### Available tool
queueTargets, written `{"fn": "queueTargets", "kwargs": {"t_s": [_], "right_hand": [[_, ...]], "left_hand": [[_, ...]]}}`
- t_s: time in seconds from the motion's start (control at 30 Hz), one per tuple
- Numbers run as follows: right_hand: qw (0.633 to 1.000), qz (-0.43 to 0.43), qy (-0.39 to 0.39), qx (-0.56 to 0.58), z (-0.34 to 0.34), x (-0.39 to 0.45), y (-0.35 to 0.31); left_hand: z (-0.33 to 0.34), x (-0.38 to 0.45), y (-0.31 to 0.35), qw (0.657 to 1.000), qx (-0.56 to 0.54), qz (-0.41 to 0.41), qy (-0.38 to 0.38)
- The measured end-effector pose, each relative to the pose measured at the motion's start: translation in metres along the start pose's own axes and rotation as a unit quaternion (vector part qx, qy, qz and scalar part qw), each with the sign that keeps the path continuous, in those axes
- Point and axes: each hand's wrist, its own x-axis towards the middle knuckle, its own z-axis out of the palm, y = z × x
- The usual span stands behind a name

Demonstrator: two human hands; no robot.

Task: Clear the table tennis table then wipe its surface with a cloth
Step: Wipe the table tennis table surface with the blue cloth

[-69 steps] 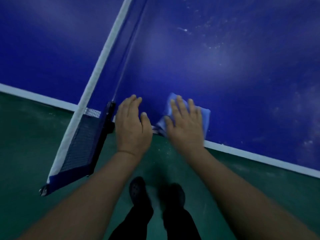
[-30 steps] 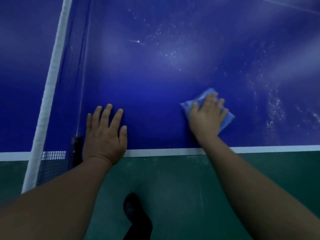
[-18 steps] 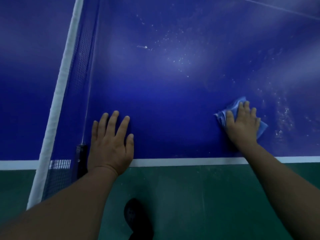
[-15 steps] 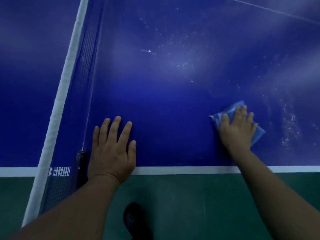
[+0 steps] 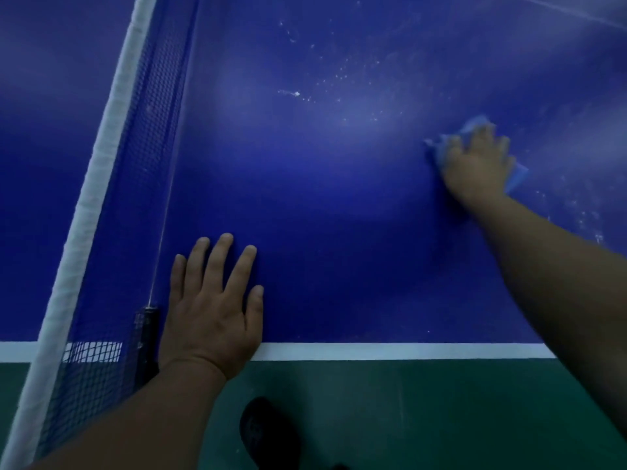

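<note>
The blue table tennis table (image 5: 339,205) fills the upper view, with a white line along its near edge. My left hand (image 5: 212,307) lies flat, fingers spread, on the surface beside the net post. My right hand (image 5: 476,166) presses a light blue cloth (image 5: 517,174) flat against the table at the right; the hand covers most of the cloth and looks blurred. White dust specks (image 5: 342,79) dot the surface beyond and to the right of the cloth.
The dark net (image 5: 149,137) with its white top band runs diagonally at the left, held by a black post (image 5: 147,337) at the table edge. Green floor (image 5: 407,412) lies below the edge, with a dark shoe (image 5: 268,432) on it.
My right hand slid the cloth from near the net rightward, then farther from the near edge. My left hand stayed planted beside the net post.
</note>
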Motion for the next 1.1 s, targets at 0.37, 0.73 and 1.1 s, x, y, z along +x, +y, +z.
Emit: {"fn": "queueTargets", "kwargs": {"t_s": [0.37,0.73,1.1], "right_hand": [[0.959,-0.279,-0.036,-0.031,0.019,-0.095,-0.049],[0.91,-0.407,-0.075,-0.036,0.018,-0.113,-0.058],[0.813,-0.566,-0.122,-0.066,-0.008,-0.123,0.017]], "left_hand": [[0.0,0.0,0.0,1.0,0.001,0.0,-0.003],[0.002,-0.003,-0.002,0.997,-0.077,-0.012,0.029],[0.0,-0.004,-0.001,0.998,-0.06,0.001,0.021]]}}
